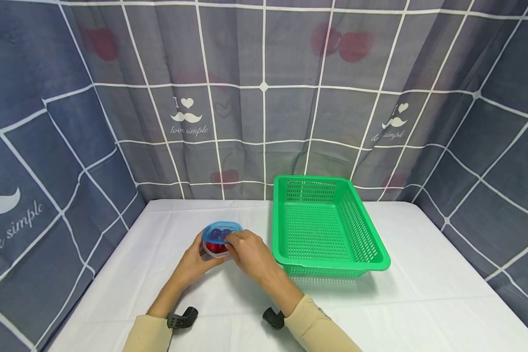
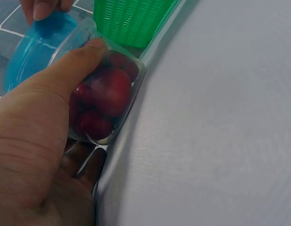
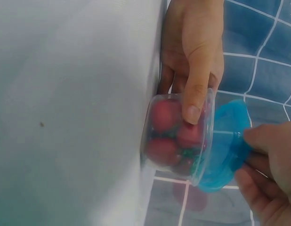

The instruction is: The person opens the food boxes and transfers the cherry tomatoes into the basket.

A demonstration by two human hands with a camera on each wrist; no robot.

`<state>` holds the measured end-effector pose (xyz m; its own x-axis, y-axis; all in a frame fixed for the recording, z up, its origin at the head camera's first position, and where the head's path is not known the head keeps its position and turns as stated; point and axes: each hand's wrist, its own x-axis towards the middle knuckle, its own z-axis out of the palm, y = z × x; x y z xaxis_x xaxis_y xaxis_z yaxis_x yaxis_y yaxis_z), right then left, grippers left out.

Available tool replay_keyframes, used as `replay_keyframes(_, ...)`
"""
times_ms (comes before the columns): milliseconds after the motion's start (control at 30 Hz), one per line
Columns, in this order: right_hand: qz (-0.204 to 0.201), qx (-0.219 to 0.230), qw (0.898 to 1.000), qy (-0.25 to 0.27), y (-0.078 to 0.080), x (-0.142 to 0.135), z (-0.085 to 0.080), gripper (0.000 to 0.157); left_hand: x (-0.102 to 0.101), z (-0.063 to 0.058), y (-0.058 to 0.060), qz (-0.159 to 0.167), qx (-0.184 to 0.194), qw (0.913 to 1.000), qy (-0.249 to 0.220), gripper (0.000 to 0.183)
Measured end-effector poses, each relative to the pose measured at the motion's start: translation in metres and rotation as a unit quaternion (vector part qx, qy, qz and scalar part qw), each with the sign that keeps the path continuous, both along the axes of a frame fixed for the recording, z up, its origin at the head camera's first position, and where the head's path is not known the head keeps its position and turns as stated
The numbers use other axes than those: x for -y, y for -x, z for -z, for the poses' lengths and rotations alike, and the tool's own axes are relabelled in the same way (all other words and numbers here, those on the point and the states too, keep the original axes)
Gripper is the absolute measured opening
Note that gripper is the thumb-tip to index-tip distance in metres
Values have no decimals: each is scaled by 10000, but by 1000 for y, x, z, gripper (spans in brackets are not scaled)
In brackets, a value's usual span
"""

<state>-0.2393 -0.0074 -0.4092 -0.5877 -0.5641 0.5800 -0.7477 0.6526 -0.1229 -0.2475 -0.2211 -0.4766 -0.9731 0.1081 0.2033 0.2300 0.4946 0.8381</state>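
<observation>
A small clear plastic container [image 3: 207, 141] rests on the white table, filled with several red round fruits [image 2: 112, 92] that show bits of green in the right wrist view. My left hand [image 1: 192, 264] grips it from the left, the thumb lying along its side wall. Over its top tilts a translucent blue lid [image 1: 213, 226], lifted away from the rim along one side. The lid's edge is pinched between the thumb and fingers of my right hand [image 1: 252, 252]. In the left wrist view only the fingertips of that right hand show, at the lid [image 2: 30, 52].
To the right of the hands stands a green plastic basket [image 1: 332, 264] with perforated walls, its near left corner close to my right hand. A white cloth [image 1: 405, 303] covers the table. Dark checked curtains [image 1: 242, 117] rise behind and at both sides.
</observation>
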Motion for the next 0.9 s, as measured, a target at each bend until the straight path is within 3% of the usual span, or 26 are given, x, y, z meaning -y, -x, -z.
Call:
replay_keyframes(333,-28,-544,9957,747,0,-3,-6,8,-1,-1,0,-140,186,9996,167,107)
replay_keyframes(900,-85,-1002,9856,1357,-3,-17,-23,7,-2,-3,1,-165,378,9990,160,109)
